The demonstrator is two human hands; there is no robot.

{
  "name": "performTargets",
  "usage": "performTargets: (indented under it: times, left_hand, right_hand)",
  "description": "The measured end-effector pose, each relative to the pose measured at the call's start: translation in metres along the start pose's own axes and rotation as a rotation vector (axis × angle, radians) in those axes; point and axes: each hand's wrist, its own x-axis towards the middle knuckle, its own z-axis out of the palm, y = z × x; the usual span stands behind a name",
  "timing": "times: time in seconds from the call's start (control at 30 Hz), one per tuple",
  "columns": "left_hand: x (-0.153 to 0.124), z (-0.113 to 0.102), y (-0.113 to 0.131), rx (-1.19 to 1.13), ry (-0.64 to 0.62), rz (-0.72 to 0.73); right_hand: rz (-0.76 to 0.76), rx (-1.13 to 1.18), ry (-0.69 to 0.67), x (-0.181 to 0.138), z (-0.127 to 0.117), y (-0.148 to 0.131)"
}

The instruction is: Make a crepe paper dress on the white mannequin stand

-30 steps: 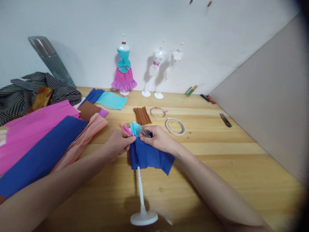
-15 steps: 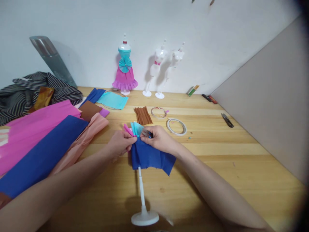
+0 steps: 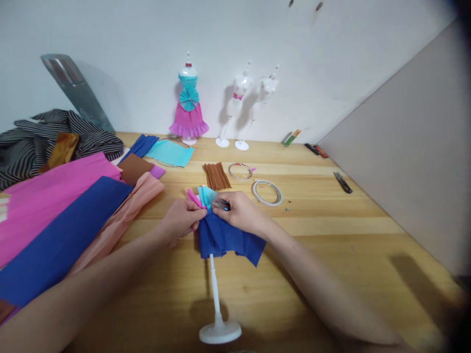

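Note:
In front of me a small dress form on a white stand (image 3: 215,294) wears pink and light-blue pleated paper (image 3: 206,196) at its top. A piece of dark blue crepe paper (image 3: 230,238) hangs gathered around its waist like a skirt, its loose end sticking out to the right. My left hand (image 3: 184,218) is closed, pinching the blue paper's upper edge at the waist. Just beside it, my right hand (image 3: 239,210) pinches the same edge. A small shiny metal tool (image 3: 222,204) is also tucked in my right hand; its kind is mostly hidden.
Behind stand a dressed form (image 3: 189,105) and two white forms (image 3: 242,88). Brown pleated paper (image 3: 217,176), a tape roll (image 3: 267,192) and a wire-like ring (image 3: 240,171) lie beyond my hands. Coloured paper sheets (image 3: 66,235) spread leftward; a cutter (image 3: 343,182) lies right.
The view has shifted slightly. Both hands stay at the waist, and the blue paper looks a little more gathered between them. A shadow now shows on the table at far right.

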Motion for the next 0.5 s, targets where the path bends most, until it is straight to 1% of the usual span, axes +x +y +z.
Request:
performTargets:
  times: [0.13, 0.27, 0.4, 0.5]
  left_hand:
    - [-0.0021, 0.0, 0.0025, -0.034, -0.02, -0.018]
    - [-0.0038, -0.0003, 0.004, -0.051, -0.025, -0.018]
    - [-0.0035, 0.0001, 0.0037, -0.042, -0.008, -0.017]
    - [-0.0013, -0.0003, 0.0012, -0.043, -0.018, -0.009]
  right_hand:
    - [-0.017, 0.027, 0.011, 0.0009, 0.0029, -0.0007]
    - [-0.002, 0.06, 0.016, 0.0009, 0.006, -0.0011]
    - [0.039, 0.108, 0.029, -0.0001, 0.0056, -0.0002]
    - [0.093, 0.152, 0.073, -0.0005, 0.0019, -0.0002]
